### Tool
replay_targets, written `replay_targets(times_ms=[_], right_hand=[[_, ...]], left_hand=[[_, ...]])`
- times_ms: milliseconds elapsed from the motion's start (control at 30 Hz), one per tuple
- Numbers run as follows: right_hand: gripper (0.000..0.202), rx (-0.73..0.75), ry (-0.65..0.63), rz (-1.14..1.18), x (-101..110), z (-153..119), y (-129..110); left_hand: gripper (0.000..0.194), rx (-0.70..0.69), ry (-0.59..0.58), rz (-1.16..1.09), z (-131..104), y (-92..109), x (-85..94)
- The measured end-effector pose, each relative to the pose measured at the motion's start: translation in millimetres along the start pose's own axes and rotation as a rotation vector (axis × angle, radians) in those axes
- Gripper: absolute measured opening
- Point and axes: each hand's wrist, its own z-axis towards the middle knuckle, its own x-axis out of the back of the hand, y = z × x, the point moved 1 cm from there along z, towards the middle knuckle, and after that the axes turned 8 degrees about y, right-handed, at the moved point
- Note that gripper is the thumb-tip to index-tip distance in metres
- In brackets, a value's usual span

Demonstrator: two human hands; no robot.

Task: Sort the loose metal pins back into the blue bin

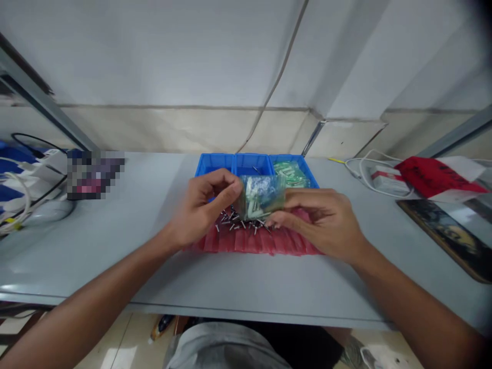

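A small clear plastic bag with pale plugs inside is stretched between my two hands. My left hand pinches its left edge between thumb and fingers. At the bag's right side, my right hand grips the edge with the thumb below. Under and behind the bag, loose screws lie scattered on a red plastic sheet. Beyond the hands stand blue bins side by side. The right one holds several bags of pale green plugs; a few screws show in the middle one. My left hand partly hides the left bin.
On the grey table, a phone lies at the right, near a red packet and a white box with a cable. Power strips and cables crowd the left end. A wall rises behind the table.
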Motion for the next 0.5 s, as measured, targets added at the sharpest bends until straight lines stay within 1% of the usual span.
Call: replay_targets(times_ms=[67,100,133,167,200,233,267,300,333,400,433,467,500], right_hand=[[0.016,0.022,-0.092,-0.004,0.2,-1.9,-0.7],[0.016,0.018,-0.098,0.028,0.2,-3.4,-0.3],[0.015,0.011,-0.074,0.063,-0.1,-5.1,0.7],[0.023,0.008,-0.025,0.092,-0.6,-6.8,2.4],[0.038,0.017,0.036,0.109,-1.4,-8.4,4.6],[0.053,0.050,0.093,0.094,-2.7,-9.8,7.0],[0.064,0.111,0.131,0.043,-4.4,-10.8,9.2],[0.069,0.189,0.143,-0.038,-6.4,-11.5,11.0],[0.070,0.277,0.149,-0.133,-8.4,-11.9,12.3],[0.060,0.427,0.176,-0.288,-10.8,-12.0,12.8],[0.053,0.465,0.201,-0.321,-10.3,-11.5,12.4],[0.045,0.468,0.235,-0.331,-8.2,-10.5,12.2],[0.036,0.434,0.284,-0.338,-4.2,-8.7,12.9]], left_hand=[[0.026,0.098,-0.056,-0.118,0.9,-1.5,-1.0],[0.026,0.146,-0.064,-0.175,1.5,-1.7,-1.4],[0.026,0.191,-0.060,-0.230,2.2,-1.5,-1.5],[0.025,0.234,-0.050,-0.280,2.9,-1.2,-1.5],[0.025,0.274,-0.040,-0.321,3.7,-0.8,-1.4],[0.024,0.306,-0.033,-0.352,4.2,-0.6,-1.4],[0.023,0.333,-0.036,-0.369,4.5,-0.6,-1.5],[0.022,0.354,-0.050,-0.373,4.4,-1.0,-1.9],[0.020,0.369,-0.072,-0.366,3.8,-1.6,-2.7],[0.020,0.404,-0.129,-0.331,1.9,-3.0,-4.8],[0.022,0.423,-0.155,-0.316,0.8,-3.4,-5.8],[0.026,0.436,-0.176,-0.303,0.0,-3.6,-6.7],[0.030,0.439,-0.192,-0.291,-0.4,-3.4,-7.1]])
